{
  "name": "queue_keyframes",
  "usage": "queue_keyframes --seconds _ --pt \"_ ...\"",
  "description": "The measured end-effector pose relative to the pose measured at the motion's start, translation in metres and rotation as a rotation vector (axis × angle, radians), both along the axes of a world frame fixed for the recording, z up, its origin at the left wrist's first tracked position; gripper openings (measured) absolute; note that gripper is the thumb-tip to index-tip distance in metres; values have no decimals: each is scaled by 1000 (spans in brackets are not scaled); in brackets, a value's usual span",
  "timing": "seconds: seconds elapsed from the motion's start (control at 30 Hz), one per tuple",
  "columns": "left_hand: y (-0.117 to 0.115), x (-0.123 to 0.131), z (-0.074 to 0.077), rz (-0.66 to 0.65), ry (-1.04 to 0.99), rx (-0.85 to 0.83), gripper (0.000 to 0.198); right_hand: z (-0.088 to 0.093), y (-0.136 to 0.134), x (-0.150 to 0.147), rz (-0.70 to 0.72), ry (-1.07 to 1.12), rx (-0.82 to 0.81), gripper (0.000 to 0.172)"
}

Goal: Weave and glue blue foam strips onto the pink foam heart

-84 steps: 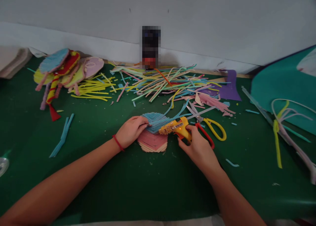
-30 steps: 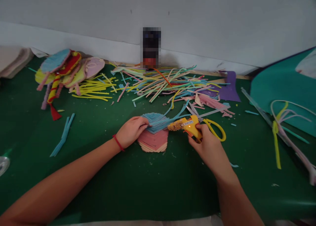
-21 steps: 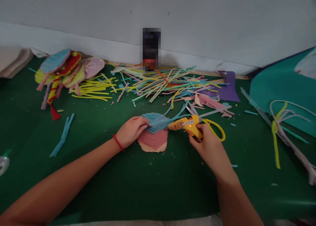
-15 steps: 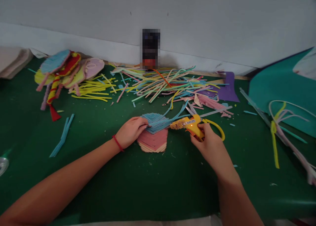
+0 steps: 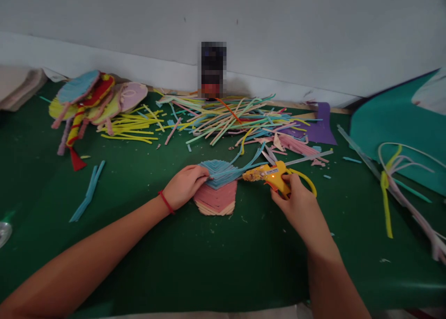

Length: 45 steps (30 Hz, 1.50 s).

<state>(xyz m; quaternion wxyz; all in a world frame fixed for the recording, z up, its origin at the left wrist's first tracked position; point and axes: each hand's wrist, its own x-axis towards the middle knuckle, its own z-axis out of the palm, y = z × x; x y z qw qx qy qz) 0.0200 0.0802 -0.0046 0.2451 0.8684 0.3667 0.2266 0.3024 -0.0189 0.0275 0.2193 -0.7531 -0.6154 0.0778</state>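
A flat piece of blue, pink and cream pipe cleaners [image 5: 216,198] in V-shaped rows lies on the green table. At its upper left edge my left hand [image 5: 186,184] is closed, thumb and finger pinching the end of a blue pipe cleaner [image 5: 228,171] that runs across the piece to the right. My right hand [image 5: 298,200] is wrapped round a yellow hot glue gun [image 5: 270,175], its nozzle pointing left, just off the piece's right edge. A clear glue stick [image 5: 310,158] sticks out of its back. Behind the gun lie scissors [image 5: 308,182] with yellow handles, partly hidden.
A heap of coloured pipe cleaners [image 5: 226,117] lies along the wall. Finished fuzzy shapes [image 5: 78,89] are stacked at back left. Blue pipe cleaners [image 5: 88,193] rest left of my hand. At right are a teal sheet [image 5: 386,114] and a long pale bundle [image 5: 411,203].
The glue gun has shifted slightly to the right, with my right hand, away from the piece. My left hand stays where it was.
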Motion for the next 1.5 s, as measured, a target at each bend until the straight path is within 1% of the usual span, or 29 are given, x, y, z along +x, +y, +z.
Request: queue_keyframes --seconds 0.2,0.33,0.43,0.57,0.7,0.8,1.0,1.1,1.23,1.3,1.4,1.5 --pt "0 0 1 11 -23 -30 19 1 1 0 -23 -15 0 29" --pt "0 0 2 32 -56 -62 14 5 -1 2 -104 -9 -34 36" --pt "-1 0 2 49 -87 -96 9 8 -2 -3 -150 33 3 41" --pt "0 1 3 51 -153 -194 4 8 -4 -20 -114 157 64 43" --pt "3 1 2 55 -243 -316 2 5 -6 -35 -59 246 -1 43" --pt "6 1 0 69 -296 -357 3 2 -6 -39 -50 287 -36 43" --pt "11 1 -3 83 -368 -425 7 -4 -2 -50 -78 344 -20 43" --pt "15 1 -6 89 -424 -462 8 -6 -1 -59 -62 388 -54 43" --pt "21 -1 -11 128 -511 -498 10 -12 0 -68 -8 343 -63 42" --pt "23 -2 -11 156 -545 -501 16 -15 1 -69 18 324 -46 42" --pt "24 -3 -10 207 -583 -474 27 -17 3 -68 1 342 -43 41" --pt "24 -4 -10 270 -605 -422 26 -13 3 -67 -39 346 -40 40"
